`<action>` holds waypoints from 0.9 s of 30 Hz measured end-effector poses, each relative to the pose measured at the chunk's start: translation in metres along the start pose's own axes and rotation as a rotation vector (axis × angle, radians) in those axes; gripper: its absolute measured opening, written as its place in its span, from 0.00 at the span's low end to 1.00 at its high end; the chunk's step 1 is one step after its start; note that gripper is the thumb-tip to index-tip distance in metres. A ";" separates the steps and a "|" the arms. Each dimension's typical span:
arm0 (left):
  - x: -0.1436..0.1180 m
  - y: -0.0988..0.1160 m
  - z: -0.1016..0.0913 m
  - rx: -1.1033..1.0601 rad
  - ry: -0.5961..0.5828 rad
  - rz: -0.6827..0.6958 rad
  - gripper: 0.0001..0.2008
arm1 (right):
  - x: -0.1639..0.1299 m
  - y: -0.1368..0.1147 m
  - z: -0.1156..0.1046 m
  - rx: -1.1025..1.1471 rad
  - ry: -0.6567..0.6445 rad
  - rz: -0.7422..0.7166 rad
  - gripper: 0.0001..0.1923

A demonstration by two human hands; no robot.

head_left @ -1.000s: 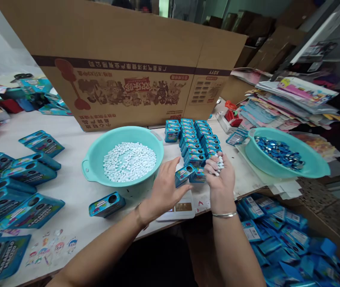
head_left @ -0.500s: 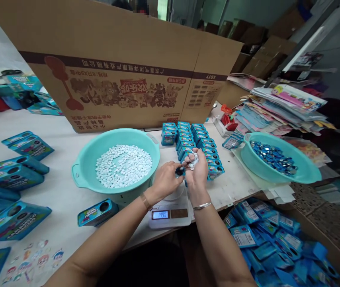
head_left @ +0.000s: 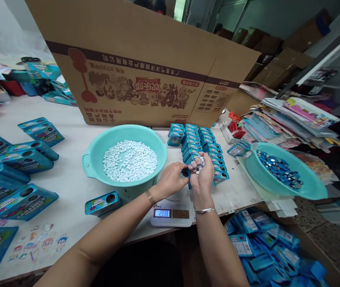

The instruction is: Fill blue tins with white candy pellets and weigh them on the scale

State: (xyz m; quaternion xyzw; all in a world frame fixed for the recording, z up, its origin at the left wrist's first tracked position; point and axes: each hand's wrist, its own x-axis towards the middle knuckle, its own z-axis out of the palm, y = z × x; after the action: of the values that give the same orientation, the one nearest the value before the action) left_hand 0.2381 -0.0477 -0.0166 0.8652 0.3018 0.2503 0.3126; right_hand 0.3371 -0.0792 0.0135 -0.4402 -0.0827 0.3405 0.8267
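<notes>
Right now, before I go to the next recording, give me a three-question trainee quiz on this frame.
1. True or false: the right hand is cupped around white tablets.
2. What fills the right basin? A) white tablets B) blue caps C) stickers
3. The left hand holds a small blue box above which device?

Key: 1 true. 2 B. 3 The digital scale, its display lit.
</notes>
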 end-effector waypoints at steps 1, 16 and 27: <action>0.000 0.000 0.000 0.003 -0.004 0.008 0.15 | 0.000 -0.001 0.000 0.017 0.005 0.025 0.06; -0.008 -0.005 -0.006 0.016 0.015 0.048 0.25 | 0.001 -0.011 -0.001 0.045 -0.059 0.065 0.08; -0.005 -0.005 -0.003 0.046 0.025 0.041 0.22 | -0.003 -0.004 0.003 -0.021 -0.049 0.034 0.07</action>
State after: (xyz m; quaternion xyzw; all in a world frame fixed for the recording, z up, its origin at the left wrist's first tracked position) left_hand 0.2307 -0.0465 -0.0190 0.8751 0.2935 0.2605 0.2833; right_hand 0.3350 -0.0804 0.0191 -0.4418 -0.0991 0.3641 0.8139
